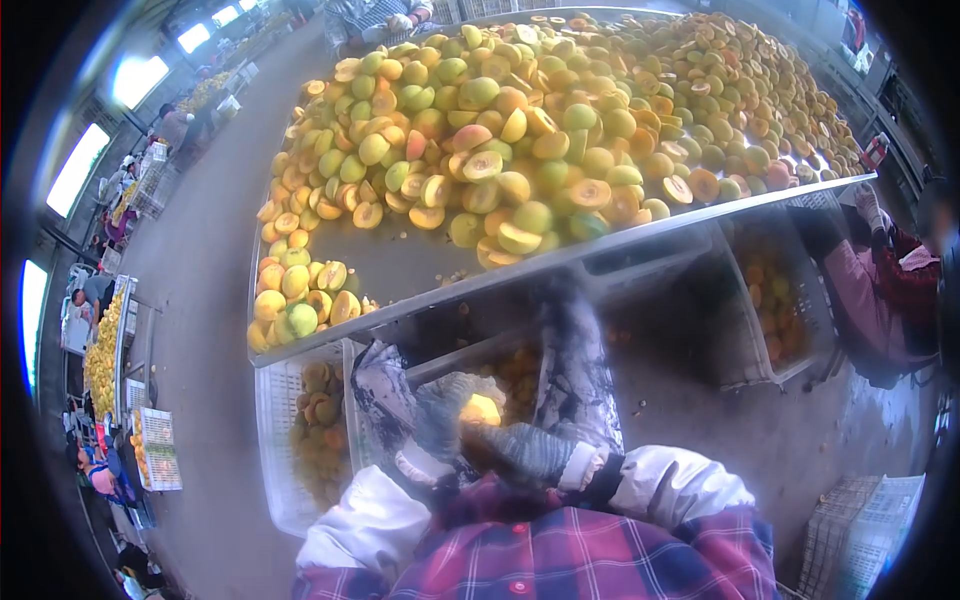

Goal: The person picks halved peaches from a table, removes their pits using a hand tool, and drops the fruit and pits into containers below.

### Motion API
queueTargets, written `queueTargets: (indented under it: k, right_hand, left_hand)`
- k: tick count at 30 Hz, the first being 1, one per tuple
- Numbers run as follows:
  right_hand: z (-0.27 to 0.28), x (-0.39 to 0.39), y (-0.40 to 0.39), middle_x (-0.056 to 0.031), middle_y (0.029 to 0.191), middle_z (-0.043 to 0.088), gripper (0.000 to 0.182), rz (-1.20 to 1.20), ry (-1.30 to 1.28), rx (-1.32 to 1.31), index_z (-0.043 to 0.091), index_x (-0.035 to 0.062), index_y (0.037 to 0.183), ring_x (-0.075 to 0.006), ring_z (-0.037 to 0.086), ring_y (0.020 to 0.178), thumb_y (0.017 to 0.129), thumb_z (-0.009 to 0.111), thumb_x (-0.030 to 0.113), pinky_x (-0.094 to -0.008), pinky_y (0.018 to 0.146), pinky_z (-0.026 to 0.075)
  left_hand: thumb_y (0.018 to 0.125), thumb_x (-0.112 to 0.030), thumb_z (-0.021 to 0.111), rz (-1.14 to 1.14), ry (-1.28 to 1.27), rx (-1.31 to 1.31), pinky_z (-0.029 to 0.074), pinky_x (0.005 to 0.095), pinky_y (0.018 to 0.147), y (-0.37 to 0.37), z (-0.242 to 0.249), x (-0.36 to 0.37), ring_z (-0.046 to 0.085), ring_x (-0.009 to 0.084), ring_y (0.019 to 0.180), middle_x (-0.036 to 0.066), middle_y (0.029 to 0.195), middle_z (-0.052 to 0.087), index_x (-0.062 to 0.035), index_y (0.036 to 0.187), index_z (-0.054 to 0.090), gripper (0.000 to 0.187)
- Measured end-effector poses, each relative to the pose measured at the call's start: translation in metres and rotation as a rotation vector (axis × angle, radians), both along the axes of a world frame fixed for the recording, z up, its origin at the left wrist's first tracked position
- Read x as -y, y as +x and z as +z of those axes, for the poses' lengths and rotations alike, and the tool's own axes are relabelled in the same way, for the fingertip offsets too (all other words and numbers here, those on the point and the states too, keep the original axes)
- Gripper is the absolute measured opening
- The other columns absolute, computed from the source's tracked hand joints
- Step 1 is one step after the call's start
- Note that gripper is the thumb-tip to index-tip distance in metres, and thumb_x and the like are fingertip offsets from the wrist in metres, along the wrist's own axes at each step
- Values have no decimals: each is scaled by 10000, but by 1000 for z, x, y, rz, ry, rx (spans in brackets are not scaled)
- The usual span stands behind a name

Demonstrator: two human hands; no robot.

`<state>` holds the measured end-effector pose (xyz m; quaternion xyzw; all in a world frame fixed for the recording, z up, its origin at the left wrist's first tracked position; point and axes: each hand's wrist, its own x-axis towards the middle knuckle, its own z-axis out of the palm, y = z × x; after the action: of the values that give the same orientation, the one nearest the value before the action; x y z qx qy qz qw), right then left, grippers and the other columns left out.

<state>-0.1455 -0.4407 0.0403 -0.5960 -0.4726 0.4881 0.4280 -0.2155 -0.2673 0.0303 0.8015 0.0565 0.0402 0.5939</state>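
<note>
Both my hands wear grey knitted gloves and meet low in the middle, close to my plaid shirt. My left hand point(440, 405) is wrapped round a yellow fruit piece point(480, 410). Against the same piece, from the right, lies my right hand point(525, 448), blurred by motion; its fingers cannot be made out. Beyond them stands a metal table point(400, 262) heaped with halved yellow-green fruit point(480, 165). A smaller group of fruit halves point(300, 290) lies at its near left corner.
Under the table stand a white crate point(275, 440) with fruit pieces and another crate point(775, 300) of fruit. Stacked crates point(860, 530) are at the lower right. A person point(880, 270) sits at the right; another person point(375, 20) is beyond the table.
</note>
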Motion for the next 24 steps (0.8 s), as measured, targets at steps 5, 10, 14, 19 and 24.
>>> queueTargets:
  k: [5, 10, 14, 19, 24]
  right_hand:
    - [-130, -17, -78, -165, 1340, 497, 527, -255, 22, 221, 407, -55, 1374, -275, 530, 1197, 1002, 480, 311, -326, 997, 440]
    - [-67, -31, -51, -119, 1128, 630, 465, -506, -223, -347, 543, -7, 1270, -190, 579, 1058, 999, 497, 368, -298, 882, 456]
    - [-85, -32, -50, -104, 995, 664, 497, -541, -170, -425, 617, 17, 1162, -193, 589, 944, 1000, 446, 455, -357, 826, 445]
    - [-79, -30, -40, -147, 970, 657, 455, -375, -213, -42, 629, 44, 1137, -232, 608, 882, 994, 453, 439, -341, 795, 450]
    - [-47, -22, -34, -168, 1057, 641, 388, -283, 199, 148, 589, 55, 1210, -320, 633, 883, 965, 525, 349, -364, 817, 488]
  left_hand:
    - [950, -232, 494, 432, -773, -237, 533, 306, 651, -6, -16, 9, 656, 208, 712, 138, 820, 677, 15, 905, 662, 302]
    - [912, -273, 512, 591, -956, -317, 546, 329, 646, 0, -20, 4, 642, 230, 700, 141, 811, 661, 17, 939, 623, 312]
    - [897, -305, 512, 646, -1029, -249, 550, 345, 638, 1, -29, 6, 635, 242, 688, 131, 818, 656, -3, 946, 610, 321]
    - [903, -337, 496, 741, -1261, -411, 549, 380, 633, 1, -31, 1, 624, 258, 680, 123, 831, 637, -56, 904, 582, 294]
    - [905, -343, 496, 690, -1268, -254, 545, 421, 639, 5, -22, -16, 628, 283, 724, 119, 853, 636, -77, 901, 580, 279]
